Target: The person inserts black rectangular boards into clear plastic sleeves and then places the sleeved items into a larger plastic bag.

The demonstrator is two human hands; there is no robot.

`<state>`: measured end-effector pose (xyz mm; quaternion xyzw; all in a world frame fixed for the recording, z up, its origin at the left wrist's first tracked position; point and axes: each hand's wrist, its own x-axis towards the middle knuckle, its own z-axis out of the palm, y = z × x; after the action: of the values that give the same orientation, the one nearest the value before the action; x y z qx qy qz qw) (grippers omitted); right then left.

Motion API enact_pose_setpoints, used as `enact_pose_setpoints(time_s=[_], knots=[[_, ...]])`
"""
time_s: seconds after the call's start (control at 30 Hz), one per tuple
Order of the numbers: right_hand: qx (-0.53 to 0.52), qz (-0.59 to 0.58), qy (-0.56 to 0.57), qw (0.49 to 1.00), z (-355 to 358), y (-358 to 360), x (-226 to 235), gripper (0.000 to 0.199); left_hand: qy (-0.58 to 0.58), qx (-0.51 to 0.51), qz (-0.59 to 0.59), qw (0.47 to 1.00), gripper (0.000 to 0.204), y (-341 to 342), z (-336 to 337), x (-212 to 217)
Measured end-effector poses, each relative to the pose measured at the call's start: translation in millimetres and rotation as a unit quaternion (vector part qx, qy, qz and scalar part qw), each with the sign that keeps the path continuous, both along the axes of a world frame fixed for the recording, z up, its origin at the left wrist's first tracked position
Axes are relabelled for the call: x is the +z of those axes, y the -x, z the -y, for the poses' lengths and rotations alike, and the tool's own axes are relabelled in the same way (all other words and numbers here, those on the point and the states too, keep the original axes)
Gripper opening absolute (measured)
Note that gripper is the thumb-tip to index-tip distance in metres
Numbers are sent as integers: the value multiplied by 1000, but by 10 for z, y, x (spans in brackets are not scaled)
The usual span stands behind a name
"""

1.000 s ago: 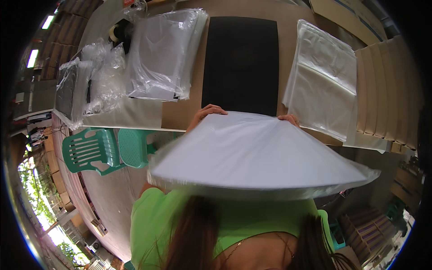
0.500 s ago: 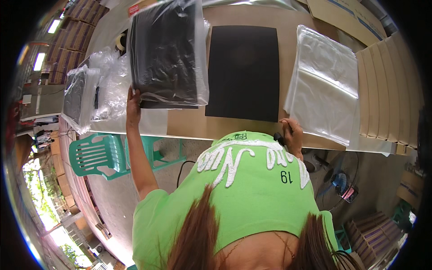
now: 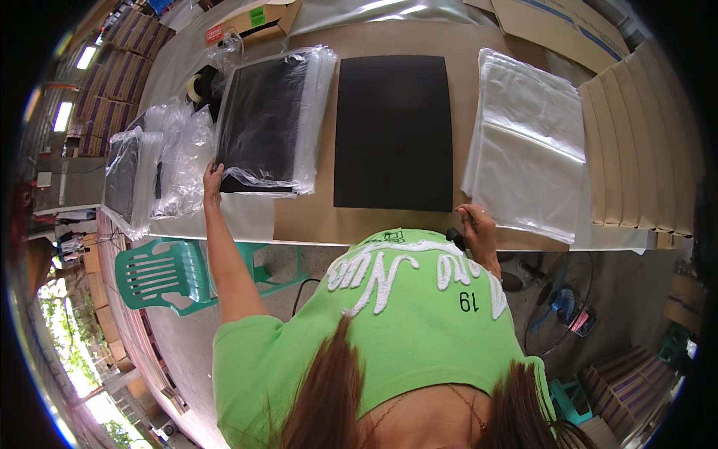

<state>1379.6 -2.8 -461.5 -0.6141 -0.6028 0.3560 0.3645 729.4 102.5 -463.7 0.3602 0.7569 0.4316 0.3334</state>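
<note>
My left hand (image 3: 214, 181) is closed on the near-left corner of a clear plastic bag (image 3: 262, 127) with a black sheet inside. That bag lies on a stack of similar bagged sheets at the left. To its right, a bare black sheet (image 3: 394, 135) lies flat on the table. My right hand (image 3: 479, 227) is by this sheet's near-right corner, its fingers curled. A small dark object (image 3: 455, 238) shows beside the palm; its kind is unclear. Further right is a stack of flat clear plastic bags (image 3: 527, 146).
Crumpled plastic (image 3: 187, 157) and a tape roll (image 3: 195, 88) lie at the left. An open cardboard box (image 3: 273, 21) stands at the back. Flat cardboard pieces (image 3: 636, 142) line the right side. A green plastic chair (image 3: 168, 273) stands below the table's left edge (image 3: 314, 243).
The bagged black sheet in my left hand has come down onto the stack at the left. My right hand stays near the bare sheet's corner.
</note>
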Motion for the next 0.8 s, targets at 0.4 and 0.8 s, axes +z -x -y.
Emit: enact_pose_setpoints(time_s=[0.4,0.8], knots=[[-190,180,-188,947,-979,-591,-53,11,-85,71,-460,881,38,-676,-440,80],[-176,80,-110,975,-1225,-877,-343,13,-169,-157,-30,972,32,-3043,-854,483]])
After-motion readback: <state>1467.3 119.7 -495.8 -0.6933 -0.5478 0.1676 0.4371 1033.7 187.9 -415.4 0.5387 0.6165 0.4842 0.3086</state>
